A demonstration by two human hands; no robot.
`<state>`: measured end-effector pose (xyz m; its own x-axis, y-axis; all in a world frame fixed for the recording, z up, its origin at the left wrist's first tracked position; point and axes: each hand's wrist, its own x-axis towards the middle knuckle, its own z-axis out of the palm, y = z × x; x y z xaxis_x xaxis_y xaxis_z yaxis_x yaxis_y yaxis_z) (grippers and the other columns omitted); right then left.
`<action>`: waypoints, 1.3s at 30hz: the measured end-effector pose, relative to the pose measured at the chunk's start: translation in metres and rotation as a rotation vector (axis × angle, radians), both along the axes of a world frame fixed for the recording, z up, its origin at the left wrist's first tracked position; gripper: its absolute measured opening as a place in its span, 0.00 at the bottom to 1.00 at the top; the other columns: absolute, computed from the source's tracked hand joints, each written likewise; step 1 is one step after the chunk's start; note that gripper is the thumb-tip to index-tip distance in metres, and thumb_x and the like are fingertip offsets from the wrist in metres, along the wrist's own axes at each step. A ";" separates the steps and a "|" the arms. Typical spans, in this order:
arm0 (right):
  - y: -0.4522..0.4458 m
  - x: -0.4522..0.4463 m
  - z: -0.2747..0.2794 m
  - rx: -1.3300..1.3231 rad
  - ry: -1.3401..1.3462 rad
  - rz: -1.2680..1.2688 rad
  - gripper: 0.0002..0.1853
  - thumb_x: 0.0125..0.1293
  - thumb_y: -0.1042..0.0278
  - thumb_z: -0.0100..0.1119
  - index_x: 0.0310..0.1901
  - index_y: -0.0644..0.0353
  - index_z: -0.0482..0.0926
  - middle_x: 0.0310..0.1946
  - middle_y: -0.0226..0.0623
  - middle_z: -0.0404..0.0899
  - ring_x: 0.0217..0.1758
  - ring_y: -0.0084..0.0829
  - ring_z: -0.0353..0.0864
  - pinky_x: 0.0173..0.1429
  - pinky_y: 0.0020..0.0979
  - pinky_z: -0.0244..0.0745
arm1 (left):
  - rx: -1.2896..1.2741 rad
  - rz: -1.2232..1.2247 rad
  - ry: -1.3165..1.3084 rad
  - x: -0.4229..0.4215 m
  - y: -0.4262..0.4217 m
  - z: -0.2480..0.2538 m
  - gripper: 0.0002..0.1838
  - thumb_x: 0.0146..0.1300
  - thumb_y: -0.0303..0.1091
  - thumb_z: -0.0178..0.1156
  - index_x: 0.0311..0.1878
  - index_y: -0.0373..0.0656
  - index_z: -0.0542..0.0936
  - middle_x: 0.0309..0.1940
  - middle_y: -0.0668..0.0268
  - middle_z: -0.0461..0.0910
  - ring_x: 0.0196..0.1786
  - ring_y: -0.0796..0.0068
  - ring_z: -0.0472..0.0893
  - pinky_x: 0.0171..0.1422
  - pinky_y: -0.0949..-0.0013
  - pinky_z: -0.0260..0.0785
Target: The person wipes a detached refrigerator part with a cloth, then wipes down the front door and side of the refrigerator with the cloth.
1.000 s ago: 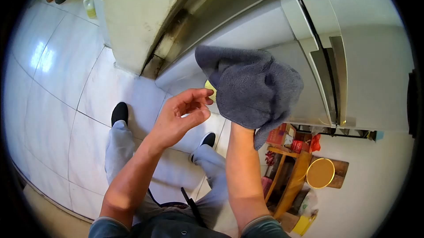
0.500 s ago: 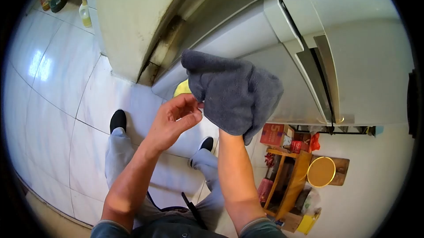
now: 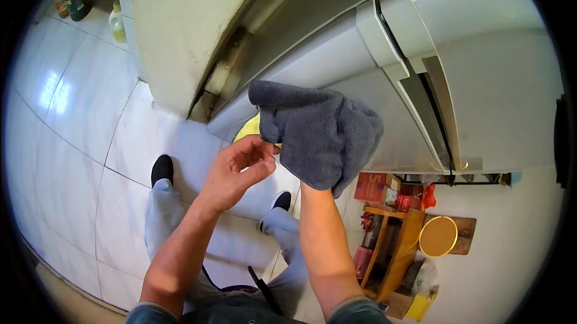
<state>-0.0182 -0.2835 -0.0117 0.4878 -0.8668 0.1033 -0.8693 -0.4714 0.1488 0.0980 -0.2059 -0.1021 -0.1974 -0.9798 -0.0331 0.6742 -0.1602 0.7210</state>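
Nearest, the right forearm (image 3: 327, 234) rises bare from six o'clock into a dark grey cloth (image 3: 318, 137), soft and short-napped, bunched into a rounded hump with a drooping corner. It sits mid-view, before the fridge front, and hides the right hand, so I cannot tell how that hand grips. At the cloth's eight o'clock is the left hand (image 3: 243, 171), thumb and curled fingers apart, fingertips at the cloth's edge; contact is unclear. A yellow piece (image 3: 247, 128) with a curved outline shows at nine, partly covered by cloth and fingers.

Beyond, the smooth silver-grey fridge (image 3: 499, 95) fills twelve to three, its long handle (image 3: 384, 35) set beside a dark slot. A scuffed cream pillar (image 3: 186, 29) blocks ten to eleven. Glossy, veined tiles (image 3: 66, 168) spread across eight to ten. Toward four and five stand a red carton (image 3: 371, 187), a wooden shelf (image 3: 404, 243) and a tan disc (image 3: 437, 237) with a bright yellow rim. Farthest, at ten, stands a pale plastic bottle (image 3: 117, 26).
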 end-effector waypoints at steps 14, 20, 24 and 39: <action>0.011 0.005 0.005 0.071 0.520 -0.143 0.23 0.62 0.56 0.60 0.54 0.60 0.76 0.51 0.42 0.78 0.57 0.43 0.74 0.65 0.41 0.66 | 0.036 -0.003 -0.016 0.000 0.000 -0.005 0.16 0.62 0.30 0.65 0.51 0.39 0.76 0.44 0.69 0.78 0.47 0.81 0.76 0.56 0.73 0.68; 0.009 -0.030 -0.018 -0.167 -0.695 -0.075 0.19 0.55 0.58 0.67 0.45 0.60 0.80 0.42 0.40 0.80 0.50 0.42 0.77 0.60 0.38 0.70 | 0.034 0.003 -0.009 0.003 -0.001 -0.003 0.16 0.61 0.30 0.66 0.50 0.39 0.76 0.43 0.70 0.78 0.47 0.80 0.76 0.58 0.72 0.68; 0.008 -0.026 0.001 -0.141 -0.820 -0.036 0.18 0.53 0.59 0.68 0.43 0.59 0.80 0.40 0.39 0.80 0.48 0.42 0.77 0.57 0.38 0.71 | 0.003 0.041 0.045 0.002 -0.002 -0.001 0.18 0.62 0.30 0.66 0.54 0.39 0.76 0.42 0.70 0.78 0.47 0.80 0.76 0.57 0.72 0.68; -0.028 0.012 0.037 -0.764 -0.536 0.380 0.16 0.52 0.58 0.65 0.36 0.62 0.78 0.32 0.41 0.76 0.34 0.47 0.75 0.37 0.43 0.67 | 0.065 0.251 0.016 0.010 -0.001 0.002 0.20 0.63 0.27 0.62 0.58 0.35 0.75 0.47 0.70 0.78 0.49 0.82 0.75 0.57 0.73 0.67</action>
<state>-0.0061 -0.3112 0.0255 0.4439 -0.2731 0.8534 -0.7222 -0.6728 0.1603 0.1078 -0.2069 -0.0996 0.0509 -0.9940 -0.0964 0.7096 -0.0319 0.7039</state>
